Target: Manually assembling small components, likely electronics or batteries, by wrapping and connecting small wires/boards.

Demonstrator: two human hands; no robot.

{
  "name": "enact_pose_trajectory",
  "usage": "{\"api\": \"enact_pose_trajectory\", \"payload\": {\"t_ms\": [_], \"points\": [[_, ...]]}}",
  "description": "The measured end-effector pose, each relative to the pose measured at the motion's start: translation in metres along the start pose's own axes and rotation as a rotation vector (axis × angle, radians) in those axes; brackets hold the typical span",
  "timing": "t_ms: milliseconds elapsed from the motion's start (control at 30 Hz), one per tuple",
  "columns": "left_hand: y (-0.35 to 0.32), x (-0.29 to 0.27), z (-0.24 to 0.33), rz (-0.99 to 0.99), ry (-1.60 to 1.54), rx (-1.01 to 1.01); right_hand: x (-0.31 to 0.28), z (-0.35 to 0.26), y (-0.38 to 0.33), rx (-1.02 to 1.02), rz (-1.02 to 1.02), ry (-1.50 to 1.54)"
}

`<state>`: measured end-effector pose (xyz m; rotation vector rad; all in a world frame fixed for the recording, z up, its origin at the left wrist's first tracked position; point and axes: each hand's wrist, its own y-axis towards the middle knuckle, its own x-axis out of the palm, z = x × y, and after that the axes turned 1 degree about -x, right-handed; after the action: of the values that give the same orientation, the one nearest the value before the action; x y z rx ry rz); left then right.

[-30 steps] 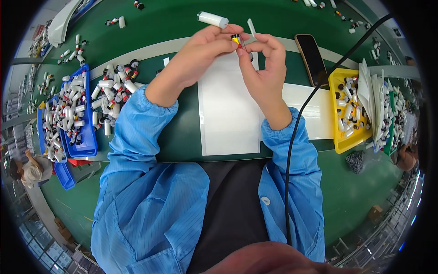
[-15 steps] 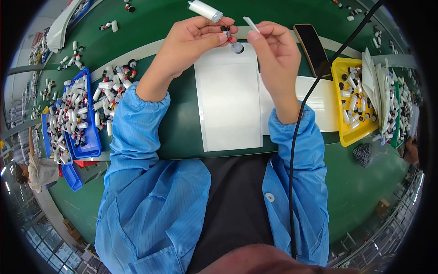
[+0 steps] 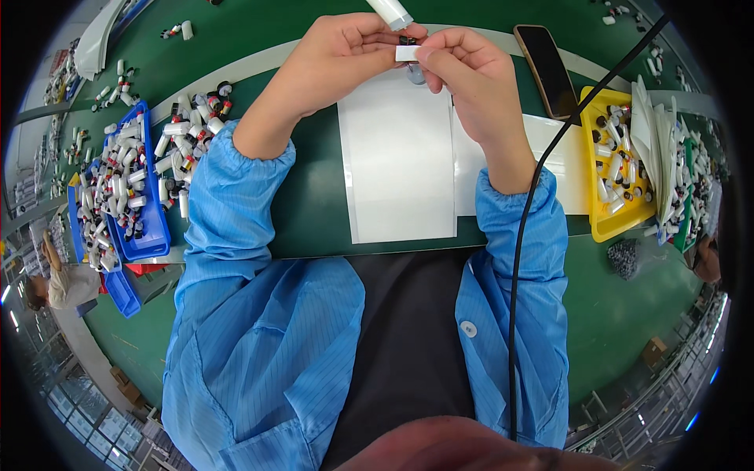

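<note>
My left hand (image 3: 345, 56) is closed on a small wired part with a white cylinder (image 3: 390, 12) at its upper end. A black piece (image 3: 407, 39) and a round grey disc (image 3: 415, 75) belong to the same part, and my fingers hide some of its middle. Pinched in my right hand (image 3: 475, 74) is a small white strip (image 3: 406, 53), laid across the part just below the black piece. Both hands meet above the far end of a white sheet (image 3: 400, 165).
Blue trays (image 3: 159, 228) and a loose pile of similar parts (image 3: 181, 145) lie left. On the right are a phone (image 3: 546, 71), another white sheet (image 3: 554, 157) and a yellow tray (image 3: 601, 224) with parts. A black cable (image 3: 528, 188) hangs across my right forearm.
My right hand has moved left and brought the white strip against the part. The left hand has tilted the part slightly and shifted a little away from me.
</note>
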<state>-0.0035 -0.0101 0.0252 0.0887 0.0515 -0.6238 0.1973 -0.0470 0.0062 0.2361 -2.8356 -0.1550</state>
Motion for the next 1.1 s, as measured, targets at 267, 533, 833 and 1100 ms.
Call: {"api": "enact_pose_trajectory", "payload": {"t_ms": [267, 533, 833, 1100], "points": [[-0.004, 0.002, 0.007, -0.044, -0.027, 0.004, 0.005, 0.009, -0.002, -0.041, 0.102, -0.042], [0.000, -0.008, 0.001, -0.057, -0.105, -0.056, 0.002, 0.007, -0.002, -0.169, 0.035, -0.192], [-0.009, -0.015, 0.017, 0.120, -0.208, 0.008, -0.039, 0.014, 0.016, 0.008, -0.024, 0.086], [-0.070, -0.148, 0.064, 0.571, 0.548, 0.038, -0.021, 0.005, -0.013, -0.362, -0.219, -1.265]]}}
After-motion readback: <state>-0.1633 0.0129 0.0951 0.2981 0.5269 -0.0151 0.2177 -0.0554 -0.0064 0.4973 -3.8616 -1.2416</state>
